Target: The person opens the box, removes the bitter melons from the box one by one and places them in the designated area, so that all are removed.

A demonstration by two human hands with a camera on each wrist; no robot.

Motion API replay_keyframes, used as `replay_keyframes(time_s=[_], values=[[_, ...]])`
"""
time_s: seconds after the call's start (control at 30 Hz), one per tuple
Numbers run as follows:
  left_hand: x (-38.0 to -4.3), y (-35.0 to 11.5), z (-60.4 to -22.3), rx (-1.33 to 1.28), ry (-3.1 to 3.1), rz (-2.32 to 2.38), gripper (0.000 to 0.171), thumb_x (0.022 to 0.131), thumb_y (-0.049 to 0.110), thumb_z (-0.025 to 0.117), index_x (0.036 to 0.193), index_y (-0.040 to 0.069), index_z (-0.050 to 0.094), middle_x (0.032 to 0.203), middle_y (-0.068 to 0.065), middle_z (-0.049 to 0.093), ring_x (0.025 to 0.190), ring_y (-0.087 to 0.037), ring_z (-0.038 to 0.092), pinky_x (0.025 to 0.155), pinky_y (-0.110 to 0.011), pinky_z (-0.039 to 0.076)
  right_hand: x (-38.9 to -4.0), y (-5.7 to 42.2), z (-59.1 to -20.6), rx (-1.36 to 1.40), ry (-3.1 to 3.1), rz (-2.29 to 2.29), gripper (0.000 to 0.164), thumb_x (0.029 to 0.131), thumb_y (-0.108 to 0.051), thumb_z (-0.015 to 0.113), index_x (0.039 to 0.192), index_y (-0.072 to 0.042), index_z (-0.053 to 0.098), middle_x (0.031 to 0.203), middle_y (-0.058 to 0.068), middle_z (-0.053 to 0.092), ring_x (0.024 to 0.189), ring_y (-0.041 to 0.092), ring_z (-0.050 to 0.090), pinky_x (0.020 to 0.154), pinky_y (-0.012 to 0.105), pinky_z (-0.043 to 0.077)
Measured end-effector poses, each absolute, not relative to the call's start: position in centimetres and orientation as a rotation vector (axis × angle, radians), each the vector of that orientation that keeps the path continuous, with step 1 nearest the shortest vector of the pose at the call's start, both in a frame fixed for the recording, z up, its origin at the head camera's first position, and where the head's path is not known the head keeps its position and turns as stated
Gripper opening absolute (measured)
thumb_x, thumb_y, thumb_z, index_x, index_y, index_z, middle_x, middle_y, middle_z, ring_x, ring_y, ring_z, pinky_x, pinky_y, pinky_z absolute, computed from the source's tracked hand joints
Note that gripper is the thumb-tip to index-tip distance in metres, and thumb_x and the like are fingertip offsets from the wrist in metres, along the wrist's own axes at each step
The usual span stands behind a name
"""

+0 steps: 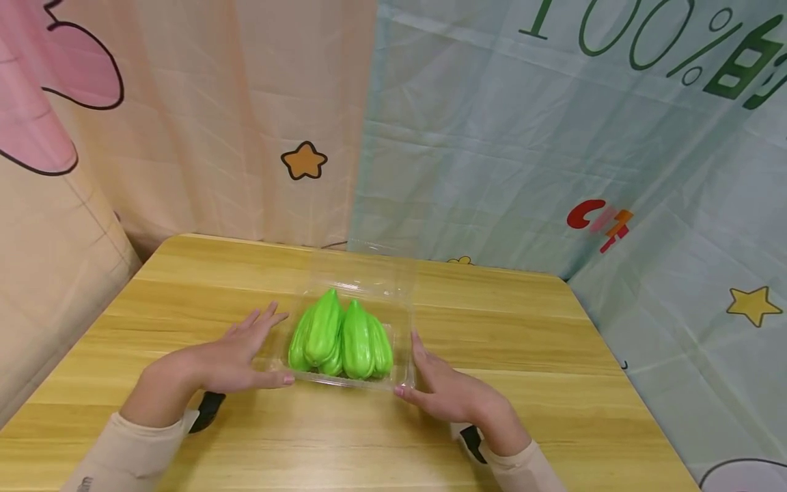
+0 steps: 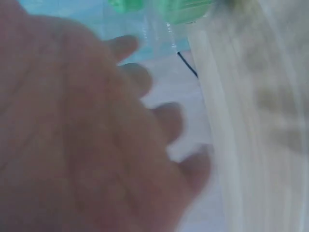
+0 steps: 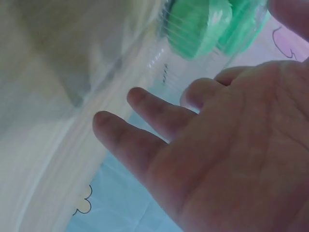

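Observation:
A clear plastic clamshell box (image 1: 401,372) sits on the table with its lid (image 1: 363,270) raised at the back. Inside lie several glossy green star fruits (image 1: 359,342), points toward the far side. My left hand (image 1: 230,359) is at the box's left side, fingers spread and straight, thumb near the front left corner. On the other side, my right hand (image 1: 451,393) has its extended fingers along the right wall and its thumb at the front right corner. In the right wrist view, green fruit (image 3: 193,29) shows through the plastic beyond the fingers (image 3: 128,142).
The wooden table (image 1: 522,342) ends at a back edge just behind the lid. Printed curtains (image 1: 467,150) hang behind it and on both sides. A dark strap piece (image 1: 208,411) is at the left wrist, another (image 1: 473,443) at the right.

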State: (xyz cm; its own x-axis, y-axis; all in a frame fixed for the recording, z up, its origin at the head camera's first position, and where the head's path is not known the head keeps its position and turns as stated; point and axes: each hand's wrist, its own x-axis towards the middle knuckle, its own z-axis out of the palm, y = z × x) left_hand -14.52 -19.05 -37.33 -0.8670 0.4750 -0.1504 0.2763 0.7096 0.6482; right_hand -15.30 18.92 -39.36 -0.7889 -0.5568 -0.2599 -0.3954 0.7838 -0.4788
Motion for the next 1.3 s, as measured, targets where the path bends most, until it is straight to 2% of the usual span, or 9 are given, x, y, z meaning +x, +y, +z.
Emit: replay_keyframes(time_s=[0.07, 0.2, 0.3, 0.5, 0.63, 0.73, 0.9, 1.13, 1.3], values=[[-14.7, -19.1, -37.5, 0.651, 2.639, 0.949, 0.120, 0.082, 0.059, 0.077, 0.161, 0.006, 0.005, 0.165, -0.024, -0.008, 0.147, -0.051, -0.009, 0.109, -0.073, -0.004, -15.3, 19.1, -39.1, -0.724, 2.563, -0.569, 0.099, 0.100, -0.063, 0.045, 0.159, -0.008, -0.013, 0.165, 0.014, 0.006, 0.150, 0.029, 0.017, 0.118, 0.048, 0.022], [-15.9, -19.3, -38.2, 0.778, 2.615, 1.014, 0.136, 0.074, 0.050, 0.088, 0.160, 0.004, -0.007, 0.164, -0.024, -0.011, 0.145, -0.052, -0.014, 0.109, -0.070, -0.010, -15.3, 19.3, -38.8, -0.719, 2.528, -0.566, 0.098, 0.101, -0.061, 0.045, 0.160, -0.008, -0.012, 0.165, 0.015, 0.008, 0.149, 0.028, 0.019, 0.117, 0.048, 0.023], [-17.1, -19.1, -38.3, 0.813, 2.548, 1.063, 0.144, 0.068, 0.042, 0.093, 0.159, 0.005, -0.013, 0.163, -0.025, -0.014, 0.144, -0.053, -0.016, 0.108, -0.071, -0.012, -15.3, 19.4, -38.7, -0.717, 2.514, -0.563, 0.097, 0.101, -0.061, 0.045, 0.160, -0.009, -0.012, 0.165, 0.015, 0.007, 0.149, 0.028, 0.019, 0.117, 0.048, 0.023], [-18.5, -19.1, -38.7, 0.798, 2.490, 1.107, 0.153, 0.061, 0.038, 0.098, 0.159, 0.006, -0.015, 0.163, -0.025, -0.018, 0.143, -0.052, -0.020, 0.106, -0.072, -0.014, -15.4, 19.3, -39.0, -0.723, 2.483, -0.579, 0.097, 0.102, -0.060, 0.045, 0.159, -0.009, -0.013, 0.165, 0.013, 0.001, 0.149, 0.026, 0.017, 0.118, 0.047, 0.023], [-19.0, -19.2, -39.4, 0.834, 2.474, 1.168, 0.154, 0.060, 0.033, 0.099, 0.159, 0.011, -0.017, 0.163, -0.022, -0.019, 0.142, -0.055, -0.020, 0.103, -0.077, -0.009, -15.5, 19.4, -38.9, -0.728, 2.480, -0.582, 0.097, 0.102, -0.059, 0.046, 0.159, -0.009, -0.015, 0.165, 0.013, 0.000, 0.149, 0.025, 0.016, 0.118, 0.047, 0.022], [-19.5, -19.1, -40.1, 0.866, 2.447, 1.231, 0.154, 0.061, 0.030, 0.099, 0.159, 0.012, -0.018, 0.163, -0.023, -0.018, 0.143, -0.056, -0.014, 0.105, -0.078, -0.001, -15.5, 19.6, -38.8, -0.725, 2.498, -0.575, 0.099, 0.101, -0.061, 0.047, 0.159, -0.010, -0.015, 0.165, 0.013, 0.002, 0.149, 0.025, 0.017, 0.118, 0.047, 0.022], [-20.0, -19.0, -41.3, 0.848, 2.393, 1.285, 0.153, 0.062, 0.029, 0.099, 0.158, 0.010, -0.018, 0.162, -0.026, -0.018, 0.145, -0.054, -0.005, 0.109, -0.073, 0.008, -15.6, 19.8, -38.6, -0.724, 2.525, -0.599, 0.103, 0.097, -0.063, 0.052, 0.161, -0.012, -0.011, 0.166, 0.009, 0.001, 0.150, 0.023, 0.014, 0.118, 0.046, 0.021], [-20.5, -19.1, -42.3, 0.827, 2.342, 1.325, 0.153, 0.063, 0.027, 0.098, 0.157, 0.007, -0.021, 0.161, -0.027, -0.019, 0.145, -0.054, -0.007, 0.110, -0.071, 0.006, -15.7, 19.9, -38.7, -0.689, 2.566, -0.689, 0.104, 0.093, -0.062, 0.062, 0.163, -0.012, 0.003, 0.166, 0.011, 0.012, 0.149, 0.028, 0.020, 0.117, 0.050, 0.023], [-20.7, -19.2, -42.8, 0.888, 2.247, 1.408, 0.152, 0.064, 0.018, 0.097, 0.156, 0.009, -0.024, 0.161, -0.027, -0.020, 0.145, -0.053, -0.012, 0.110, -0.071, 0.001, -16.0, 20.1, -38.8, -0.654, 2.572, -0.794, 0.109, 0.087, -0.062, 0.069, 0.163, -0.017, 0.005, 0.162, 0.015, 0.025, 0.144, 0.033, 0.032, 0.112, 0.054, 0.032]])
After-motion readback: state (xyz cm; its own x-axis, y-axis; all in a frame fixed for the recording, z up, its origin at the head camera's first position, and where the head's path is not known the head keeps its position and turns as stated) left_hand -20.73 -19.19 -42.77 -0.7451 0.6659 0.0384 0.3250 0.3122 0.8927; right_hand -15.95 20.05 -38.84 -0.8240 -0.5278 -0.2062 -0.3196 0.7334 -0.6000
